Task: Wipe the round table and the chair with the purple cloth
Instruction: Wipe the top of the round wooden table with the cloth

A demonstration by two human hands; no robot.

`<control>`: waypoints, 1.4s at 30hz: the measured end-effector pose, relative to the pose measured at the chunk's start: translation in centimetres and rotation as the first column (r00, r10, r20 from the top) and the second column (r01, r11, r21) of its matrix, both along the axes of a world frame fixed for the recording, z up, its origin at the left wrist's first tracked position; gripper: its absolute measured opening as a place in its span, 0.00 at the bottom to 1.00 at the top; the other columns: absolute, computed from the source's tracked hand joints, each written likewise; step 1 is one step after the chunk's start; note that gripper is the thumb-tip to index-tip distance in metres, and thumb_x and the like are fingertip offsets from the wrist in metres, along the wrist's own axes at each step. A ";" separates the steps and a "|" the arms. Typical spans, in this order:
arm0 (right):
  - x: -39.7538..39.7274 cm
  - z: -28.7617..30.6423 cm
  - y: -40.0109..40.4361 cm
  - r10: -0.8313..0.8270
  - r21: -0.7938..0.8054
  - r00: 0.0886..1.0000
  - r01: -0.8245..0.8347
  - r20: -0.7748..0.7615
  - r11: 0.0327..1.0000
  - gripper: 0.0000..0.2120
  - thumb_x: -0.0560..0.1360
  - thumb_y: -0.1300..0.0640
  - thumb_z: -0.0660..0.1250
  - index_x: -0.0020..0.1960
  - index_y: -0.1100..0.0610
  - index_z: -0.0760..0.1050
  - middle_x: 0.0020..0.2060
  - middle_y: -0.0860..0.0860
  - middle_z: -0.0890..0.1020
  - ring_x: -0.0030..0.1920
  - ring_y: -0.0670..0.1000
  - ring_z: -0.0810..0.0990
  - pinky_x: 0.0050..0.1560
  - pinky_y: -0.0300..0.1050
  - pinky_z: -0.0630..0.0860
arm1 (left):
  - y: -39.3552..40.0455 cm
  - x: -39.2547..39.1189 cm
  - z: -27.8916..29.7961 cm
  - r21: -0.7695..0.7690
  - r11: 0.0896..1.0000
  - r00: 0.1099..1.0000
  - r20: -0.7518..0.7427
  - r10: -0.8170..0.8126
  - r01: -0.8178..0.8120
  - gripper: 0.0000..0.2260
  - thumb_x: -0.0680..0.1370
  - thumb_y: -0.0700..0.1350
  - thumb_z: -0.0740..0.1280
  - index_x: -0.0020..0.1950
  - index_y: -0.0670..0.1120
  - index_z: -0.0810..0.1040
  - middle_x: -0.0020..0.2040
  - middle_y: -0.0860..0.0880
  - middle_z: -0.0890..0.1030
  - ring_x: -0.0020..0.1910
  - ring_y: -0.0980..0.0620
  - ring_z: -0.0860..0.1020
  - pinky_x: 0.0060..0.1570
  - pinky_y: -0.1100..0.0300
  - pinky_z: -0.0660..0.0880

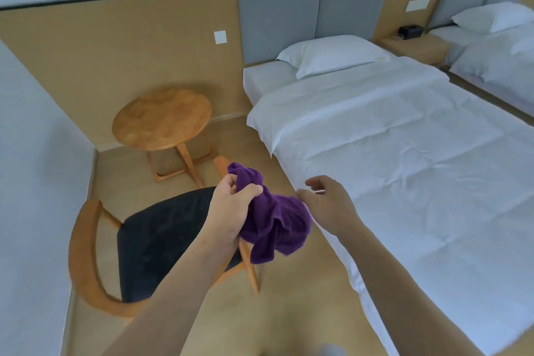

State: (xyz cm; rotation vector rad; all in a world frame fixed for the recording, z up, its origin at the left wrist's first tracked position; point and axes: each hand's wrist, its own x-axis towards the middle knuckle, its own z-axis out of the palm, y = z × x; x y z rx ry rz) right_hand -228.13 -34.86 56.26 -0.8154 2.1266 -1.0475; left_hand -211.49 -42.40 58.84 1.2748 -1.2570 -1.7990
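1. The left hand [231, 205] grips the purple cloth [274, 220] with fingers and thumb curled round a bunch of it; the rest of the cloth hangs loose below and to the right of the fist
2. The right hand [326, 205] is held just right of the cloth with fingers relaxed and spread, holding nothing; whether its fingertips touch the fabric cannot be told
3. Directly under the left hand and forearm stands the chair [86, 254], a wooden frame with a curved backrest and a black seat cushion [161, 240]; the cloth hangs above its right front corner, apart from the seat
4. Beyond the left hand, past the chair, is the round table [161, 118], a wooden top on crossed wooden legs, set into the corner; the chair stands between the hands and the table
5. Right of the right hand runs a bed [404, 153] with white sheet and duvet, its near edge just beside that hand; a white pillow [332, 55] lies at its head, far ahead of the hands
6. Further right is a second bed [497, 63] with its own pillow, and a wooden nightstand [416, 48] between the two carrying a small black box [410, 29]
7. The floor [260, 321] is tan; the far wall is tan panelling with grey padded headboards [312, 20] and a white switch plate [220, 37]; a pale wall closes the left side
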 end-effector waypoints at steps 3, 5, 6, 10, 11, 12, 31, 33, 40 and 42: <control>-4.2 0.4 -4.6 0.096 -0.058 0.995 -0.095 0.024 0.994 0.13 0.79 0.50 0.68 0.63 0.51 0.79 0.56 0.45 0.82 0.56 0.47 0.80 0.54 0.43 0.76 | -4.6 -4.4 -0.7 0.014 1.000 1.000 -0.002 -0.020 0.020 0.08 0.78 0.37 0.69 0.57 0.43 0.76 0.45 0.43 0.82 0.43 0.45 0.81 0.45 0.51 0.80; -6.8 0.1 -7.9 0.244 -0.090 0.963 -0.235 0.111 0.968 0.10 0.82 0.49 0.66 0.59 0.51 0.81 0.52 0.45 0.84 0.55 0.48 0.83 0.59 0.50 0.80 | -7.7 -7.7 -1.5 0.017 1.000 1.000 0.010 -0.025 0.025 0.08 0.78 0.37 0.69 0.56 0.42 0.75 0.44 0.42 0.81 0.41 0.44 0.80 0.44 0.50 0.79; -8.1 -0.3 -9.5 0.321 -0.099 0.934 -0.308 0.160 0.946 0.11 0.83 0.48 0.64 0.60 0.51 0.81 0.52 0.46 0.85 0.55 0.48 0.83 0.62 0.51 0.80 | -9.2 -9.5 -2.1 0.017 1.000 1.000 0.023 -0.020 0.020 0.08 0.78 0.38 0.69 0.56 0.42 0.75 0.45 0.42 0.81 0.41 0.44 0.80 0.44 0.50 0.79; -14.0 -1.9 -16.3 0.489 -0.167 0.817 -0.460 0.304 0.872 0.15 0.84 0.46 0.61 0.66 0.49 0.79 0.55 0.48 0.85 0.58 0.50 0.84 0.65 0.54 0.78 | -15.6 -17.0 -3.3 0.043 0.998 0.999 0.034 0.035 -0.037 0.08 0.78 0.39 0.70 0.56 0.41 0.76 0.47 0.42 0.83 0.42 0.46 0.83 0.38 0.56 0.80; -15.7 -2.0 -18.0 0.500 -0.174 0.806 -0.469 0.317 0.866 0.16 0.84 0.46 0.60 0.67 0.49 0.78 0.57 0.48 0.85 0.59 0.51 0.83 0.66 0.55 0.77 | -17.3 -18.9 -3.3 0.058 0.997 0.998 0.044 0.053 -0.055 0.08 0.79 0.39 0.69 0.57 0.41 0.76 0.48 0.41 0.83 0.43 0.46 0.83 0.38 0.56 0.80; -17.5 -1.9 -19.7 0.506 -0.177 0.799 -0.474 0.326 0.862 0.16 0.83 0.47 0.60 0.68 0.49 0.77 0.58 0.49 0.85 0.59 0.51 0.83 0.67 0.56 0.77 | -19.1 -20.7 -3.2 0.074 0.995 0.996 0.055 0.064 -0.068 0.07 0.79 0.40 0.69 0.57 0.41 0.76 0.49 0.41 0.83 0.45 0.45 0.83 0.39 0.55 0.80; -28.0 -8.5 -57.4 0.624 0.071 0.778 -0.628 0.070 0.775 0.13 0.75 0.67 0.62 0.51 0.53 0.80 0.41 0.49 0.85 0.43 0.49 0.83 0.42 0.39 0.77 | -51.0 -22.8 -7.9 0.178 0.861 0.871 0.226 0.435 -0.476 0.03 0.77 0.38 0.67 0.49 0.44 0.77 0.47 0.42 0.81 0.46 0.43 0.79 0.47 0.48 0.76; -28.2 -8.7 -61.6 0.619 0.092 0.783 -0.621 0.059 0.778 0.13 0.75 0.68 0.61 0.49 0.54 0.79 0.37 0.50 0.83 0.36 0.47 0.81 0.35 0.36 0.74 | -54.7 -21.6 -8.7 0.167 0.858 0.853 0.304 0.424 -0.486 0.02 0.76 0.38 0.68 0.48 0.44 0.76 0.45 0.43 0.81 0.44 0.45 0.78 0.44 0.51 0.74; -28.1 -7.9 -76.8 0.586 0.027 0.806 -0.590 0.083 0.807 0.17 0.73 0.70 0.59 0.46 0.53 0.81 0.39 0.48 0.85 0.42 0.50 0.82 0.42 0.41 0.76 | -67.4 -18.5 -10.8 0.004 0.881 0.777 0.472 0.416 -0.474 0.05 0.77 0.37 0.70 0.52 0.39 0.78 0.44 0.44 0.80 0.44 0.47 0.77 0.48 0.51 0.74; -27.9 -7.9 -80.4 0.597 0.026 0.796 -0.602 0.101 0.798 0.18 0.73 0.70 0.58 0.46 0.52 0.82 0.40 0.48 0.85 0.43 0.50 0.82 0.42 0.43 0.76 | -70.5 -18.4 -11.6 -0.020 0.872 0.752 0.496 0.433 -0.489 0.05 0.77 0.38 0.70 0.53 0.41 0.78 0.47 0.44 0.82 0.45 0.46 0.79 0.49 0.50 0.76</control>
